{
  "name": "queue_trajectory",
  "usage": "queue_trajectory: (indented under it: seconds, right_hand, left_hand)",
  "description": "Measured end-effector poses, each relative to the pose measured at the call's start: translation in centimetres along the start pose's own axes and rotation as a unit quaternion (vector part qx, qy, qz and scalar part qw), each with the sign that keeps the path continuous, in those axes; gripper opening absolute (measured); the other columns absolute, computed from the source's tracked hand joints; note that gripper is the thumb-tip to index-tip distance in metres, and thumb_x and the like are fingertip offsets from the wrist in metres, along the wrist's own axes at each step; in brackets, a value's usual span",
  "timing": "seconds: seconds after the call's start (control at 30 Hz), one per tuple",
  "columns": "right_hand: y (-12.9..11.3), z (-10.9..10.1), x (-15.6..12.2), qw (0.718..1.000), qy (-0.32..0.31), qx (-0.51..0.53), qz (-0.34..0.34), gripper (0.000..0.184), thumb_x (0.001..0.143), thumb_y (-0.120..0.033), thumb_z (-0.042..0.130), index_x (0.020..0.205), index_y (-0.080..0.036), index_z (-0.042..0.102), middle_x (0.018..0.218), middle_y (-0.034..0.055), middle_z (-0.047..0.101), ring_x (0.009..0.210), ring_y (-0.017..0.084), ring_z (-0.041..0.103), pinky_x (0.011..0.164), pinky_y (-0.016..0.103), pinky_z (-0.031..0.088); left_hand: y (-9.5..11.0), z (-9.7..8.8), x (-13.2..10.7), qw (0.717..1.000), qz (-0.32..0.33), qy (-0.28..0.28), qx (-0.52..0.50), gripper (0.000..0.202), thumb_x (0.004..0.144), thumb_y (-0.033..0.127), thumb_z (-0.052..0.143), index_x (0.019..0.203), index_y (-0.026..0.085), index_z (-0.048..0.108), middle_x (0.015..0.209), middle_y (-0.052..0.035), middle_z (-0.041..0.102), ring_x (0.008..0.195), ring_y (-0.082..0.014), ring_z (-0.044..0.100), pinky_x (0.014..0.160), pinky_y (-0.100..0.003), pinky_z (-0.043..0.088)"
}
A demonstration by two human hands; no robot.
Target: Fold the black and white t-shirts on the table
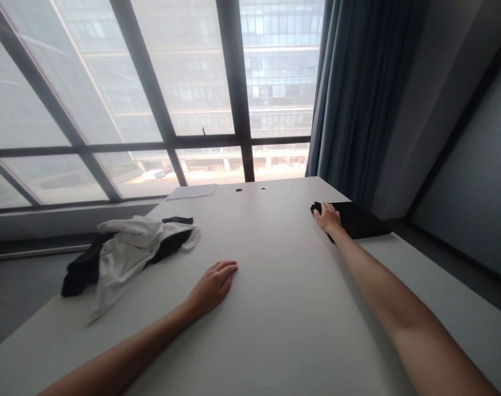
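My right hand (328, 216) reaches far across the white table (283, 308) and rests palm down, fingers stretched out, on the near left corner of a folded black cloth (359, 219) at the table's right edge. My left hand (214, 285) lies flat and open on the bare tabletop near the middle, holding nothing. To its left sits a loose pile of white and black garments (126, 253), a short way from its fingers.
A sheet of white paper (192, 191) lies at the table's far edge, beside two small round holes (238, 190). Behind are large windows (151, 93) and a blue curtain (357, 93). The floor drops away left and right of the table.
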State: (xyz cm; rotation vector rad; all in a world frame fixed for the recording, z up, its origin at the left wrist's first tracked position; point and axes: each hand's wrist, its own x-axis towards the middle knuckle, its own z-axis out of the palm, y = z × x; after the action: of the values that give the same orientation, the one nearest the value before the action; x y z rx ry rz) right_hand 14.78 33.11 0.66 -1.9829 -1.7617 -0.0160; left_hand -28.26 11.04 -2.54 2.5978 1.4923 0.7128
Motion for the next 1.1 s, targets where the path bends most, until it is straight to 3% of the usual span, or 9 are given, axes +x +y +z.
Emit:
queue_trajectory:
  seconds: [0.17, 0.23, 0.33, 0.43, 0.57, 0.67, 0.77, 0.9, 1.1]
  right_hand:
    - [-0.5, 2.2, 2.2, 0.999, -0.013, -0.024, 0.037, 0.069, 0.101, -0.048, 0.022, 0.157, -0.008, 0.021, 0.163, 0.017, 0.02, 0.15, 0.028, 0.017, 0.118, 0.054, 0.02]
    - [-0.3, 3.3, 2.2, 0.997, -0.049, -0.042, 0.033, 0.071, 0.101, -0.051, 0.022, 0.158, -0.009, 0.018, 0.164, 0.0164, 0.017, 0.15, 0.029, 0.016, 0.117, 0.055, 0.02]
    - [-0.2, 4.3, 1.8, 0.991, -0.109, -0.079, 0.014, 0.074, 0.099, -0.054, 0.028, 0.157, -0.009, 0.021, 0.164, 0.0175, 0.019, 0.15, 0.031, 0.016, 0.117, 0.056, 0.017]
    - [-1.5, 4.0, 1.0, 0.993, -0.075, -0.087, 0.017, 0.07, 0.101, -0.05, 0.027, 0.156, -0.007, 0.025, 0.163, 0.0197, 0.019, 0.15, 0.031, 0.014, 0.117, 0.059, 0.013]
    - [-6.0, 3.9, -2.8, 0.997, -0.018, -0.05, -0.056, 0.063, 0.103, -0.044, 0.019, 0.153, -0.008, 0.031, 0.164, 0.0174, 0.016, 0.151, 0.026, 0.01, 0.119, 0.054, 0.011]
    - [-9.9, 4.8, -7.9, 0.993, -0.073, 0.003, -0.091, 0.062, 0.103, -0.046, 0.019, 0.152, -0.012, 0.034, 0.165, 0.0149, 0.016, 0.151, 0.025, 0.013, 0.118, 0.052, 0.016]
    - [-12.3, 5.5, -12.6, 0.979, -0.129, 0.026, -0.158, 0.059, 0.102, -0.047, 0.026, 0.151, -0.016, 0.038, 0.165, 0.0141, 0.016, 0.151, 0.026, 0.013, 0.118, 0.055, 0.014]
    - [-13.0, 5.2, -15.2, 0.965, -0.165, 0.02, -0.203, 0.055, 0.101, -0.044, 0.032, 0.148, -0.018, 0.042, 0.162, 0.0141, 0.026, 0.149, 0.027, 0.019, 0.118, 0.057, 0.009]
    - [-12.9, 4.7, -15.2, 0.967, -0.16, 0.017, -0.198, 0.053, 0.1, -0.041, 0.034, 0.147, -0.017, 0.044, 0.16, 0.0136, 0.031, 0.148, 0.026, 0.023, 0.118, 0.054, 0.01]
  left_hand:
    - [0.0, -0.7, -1.6, 1.0, -0.019, 0.003, 0.004, 0.033, 0.094, 0.017, 0.046, 0.121, 0.025, 0.064, 0.132, -0.0048, 0.062, 0.121, -0.0221, 0.057, 0.107, -0.039, 0.045]
    - [0.1, -0.8, -1.5, 1.0, -0.026, 0.004, 0.004, 0.031, 0.094, 0.017, 0.047, 0.118, 0.026, 0.064, 0.13, -0.0048, 0.062, 0.12, -0.0222, 0.057, 0.105, -0.038, 0.046]
    - [0.3, -0.9, -1.2, 0.999, -0.033, 0.003, 0.003, 0.03, 0.093, 0.017, 0.049, 0.117, 0.026, 0.065, 0.128, -0.0055, 0.063, 0.117, -0.0228, 0.058, 0.103, -0.039, 0.047]
    - [0.3, -1.0, -1.0, 1.0, -0.031, -0.001, -0.002, 0.03, 0.093, 0.018, 0.048, 0.117, 0.026, 0.064, 0.128, -0.0061, 0.063, 0.118, -0.0231, 0.058, 0.103, -0.039, 0.046]
    - [0.0, -0.8, -1.1, 0.999, -0.035, -0.01, 0.0, 0.03, 0.093, 0.02, 0.048, 0.117, 0.026, 0.064, 0.129, -0.0054, 0.062, 0.119, -0.0232, 0.058, 0.104, -0.04, 0.046]
    - [-0.5, -0.4, -1.0, 0.998, -0.056, -0.015, 0.018, 0.033, 0.094, 0.025, 0.048, 0.124, 0.025, 0.063, 0.137, -0.0067, 0.059, 0.129, -0.0253, 0.052, 0.109, -0.043, 0.043]
    - [-0.8, -0.1, -0.8, 0.995, -0.087, -0.03, 0.049, 0.043, 0.096, 0.029, 0.045, 0.136, 0.019, 0.057, 0.149, -0.0099, 0.049, 0.142, -0.0284, 0.038, 0.117, -0.049, 0.032]
    - [-0.3, -0.3, -0.6, 0.988, -0.115, -0.08, 0.06, 0.049, 0.099, 0.032, 0.041, 0.144, 0.017, 0.051, 0.156, -0.01, 0.04, 0.147, -0.028, 0.031, 0.121, -0.051, 0.023]
    - [0.0, -0.6, -0.8, 0.988, -0.115, -0.088, 0.05, 0.049, 0.098, 0.03, 0.043, 0.145, 0.019, 0.05, 0.157, -0.0096, 0.039, 0.146, -0.0271, 0.032, 0.121, -0.05, 0.022]
